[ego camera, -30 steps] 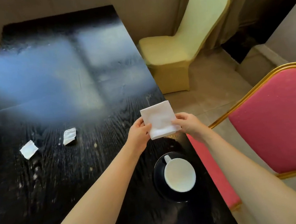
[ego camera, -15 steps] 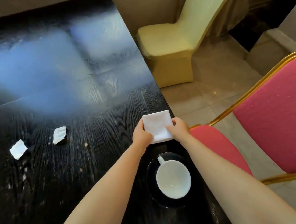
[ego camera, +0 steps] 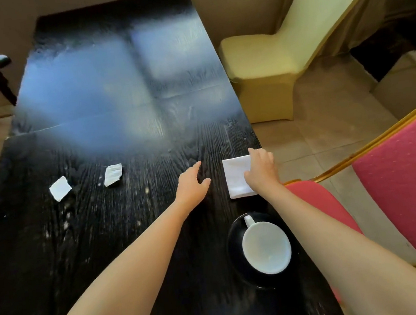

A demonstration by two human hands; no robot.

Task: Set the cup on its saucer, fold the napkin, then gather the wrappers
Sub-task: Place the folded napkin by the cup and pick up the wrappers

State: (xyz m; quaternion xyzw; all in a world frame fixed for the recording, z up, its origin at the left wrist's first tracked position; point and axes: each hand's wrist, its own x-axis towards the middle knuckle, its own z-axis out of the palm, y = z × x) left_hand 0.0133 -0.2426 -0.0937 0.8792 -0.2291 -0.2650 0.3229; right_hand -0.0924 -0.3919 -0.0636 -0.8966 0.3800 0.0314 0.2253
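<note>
Wrappers [ego camera: 112, 174] are what's left for you, judging by how things lie: the cup [ego camera: 266, 247] sits in its saucer [ego camera: 233, 242] near the table's [ego camera: 108, 244] right edge, and the napkin [ego camera: 237, 177] lies folded into a small square just beyond it, also close to that edge.

Your right hand [ego camera: 262, 169] rests flat on the napkin's right side, fingers spread and pressing down, not pinching. Your left hand [ego camera: 192, 184] hovers over bare table just left of the napkin, fingers loose and apart, holding nothing.

Two wrappers lie well to the left, near each other but not touching: one [ego camera: 60, 188] a flat white square, the nearer one creased and slightly lifted off the wood.

They look like thin paper: almost weightless, limp, easy to crush, and likely to slide on the glossy top or flutter if you sweep at them fast. You'll probably do best taking the creased one first, by its raised edge, with thumb and forefinger. The flat one gives you no edge to get under, so press a fingertip on it and drag it toward you until a corner lifts, or slide it against the other and pinch both together.

Watch the napkin as you let go; it sits close to the drop.
</note>
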